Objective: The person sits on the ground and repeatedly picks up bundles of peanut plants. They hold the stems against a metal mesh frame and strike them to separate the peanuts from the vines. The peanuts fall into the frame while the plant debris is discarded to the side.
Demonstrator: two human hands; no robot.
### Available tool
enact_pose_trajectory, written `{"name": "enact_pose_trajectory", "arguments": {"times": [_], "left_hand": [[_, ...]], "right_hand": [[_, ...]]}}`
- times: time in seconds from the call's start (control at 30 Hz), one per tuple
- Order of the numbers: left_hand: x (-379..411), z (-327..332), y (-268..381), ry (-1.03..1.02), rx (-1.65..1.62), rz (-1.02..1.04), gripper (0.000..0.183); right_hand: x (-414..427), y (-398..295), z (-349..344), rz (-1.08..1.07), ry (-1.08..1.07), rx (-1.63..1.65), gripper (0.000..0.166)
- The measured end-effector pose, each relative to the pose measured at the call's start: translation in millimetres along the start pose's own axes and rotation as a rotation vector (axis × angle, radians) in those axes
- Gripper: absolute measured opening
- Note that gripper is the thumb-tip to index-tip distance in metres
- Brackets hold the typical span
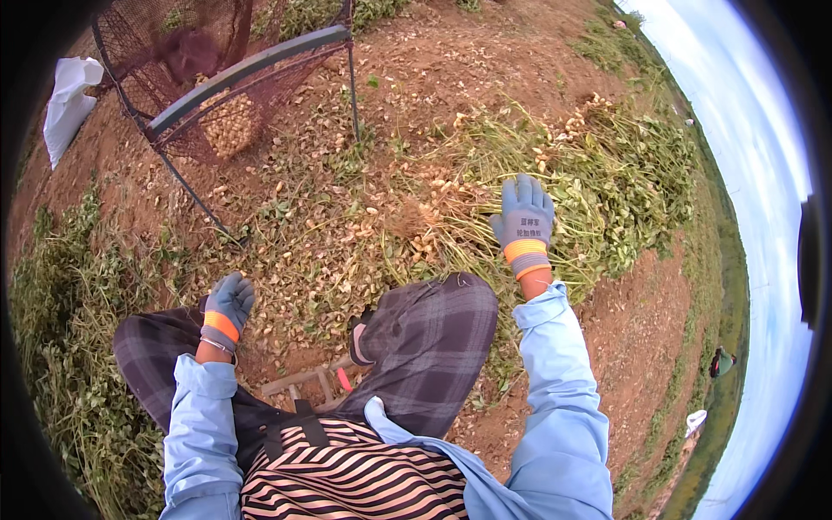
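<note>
My right hand (525,211), in a grey-blue coated work glove with an orange cuff, lies palm down on a heap of pulled peanut plants (585,175). Its fingers point away from me, and whether they grip any stems cannot be told. Peanut pods (426,242) hang on the roots left of this hand. My left hand (231,299), gloved alike, hovers by my left knee with its fingers curled; a small pale bit shows at the fingertips, too small to name. Ahead on the left, a net on a metal frame (247,71) stands over a pile of picked peanuts (229,123).
A white sack (70,104) lies at the far left. More peanut plants (71,364) are heaped beside my left leg. Leaf litter and loose pods cover the soil before me. I sit over a low frame stool (305,383). A distant person (721,363) is at the right.
</note>
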State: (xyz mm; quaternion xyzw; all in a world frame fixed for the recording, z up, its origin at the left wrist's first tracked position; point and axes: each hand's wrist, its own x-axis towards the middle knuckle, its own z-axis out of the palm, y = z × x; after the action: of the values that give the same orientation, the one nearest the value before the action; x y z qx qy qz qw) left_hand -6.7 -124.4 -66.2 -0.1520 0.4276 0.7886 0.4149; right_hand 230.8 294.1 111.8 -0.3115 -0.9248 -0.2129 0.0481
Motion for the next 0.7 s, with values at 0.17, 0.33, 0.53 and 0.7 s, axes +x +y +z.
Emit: {"name": "enact_pose_trajectory", "arguments": {"times": [0.17,0.33,0.53,0.7], "left_hand": [[-2.3,3.5,1.3,0.020,0.003,0.010,0.006],[-20.4,32.7,6.2,0.200,0.027,0.039,0.008],[-18.2,30.4,4.0,0.088,-0.015,0.043,0.012],[-23.2,64.9,-4.5,-0.038,0.099,0.086,0.023]], "right_hand": [[35.5,17.7,60.4,-0.022,-0.360,-0.210,0.081],[40.3,26.1,84.5,-0.026,-0.553,-0.148,0.041],[50.2,41.9,25.9,-0.012,-0.518,-0.165,0.034],[48.7,46.2,-52.9,-0.010,-0.357,-0.074,0.033]]}}
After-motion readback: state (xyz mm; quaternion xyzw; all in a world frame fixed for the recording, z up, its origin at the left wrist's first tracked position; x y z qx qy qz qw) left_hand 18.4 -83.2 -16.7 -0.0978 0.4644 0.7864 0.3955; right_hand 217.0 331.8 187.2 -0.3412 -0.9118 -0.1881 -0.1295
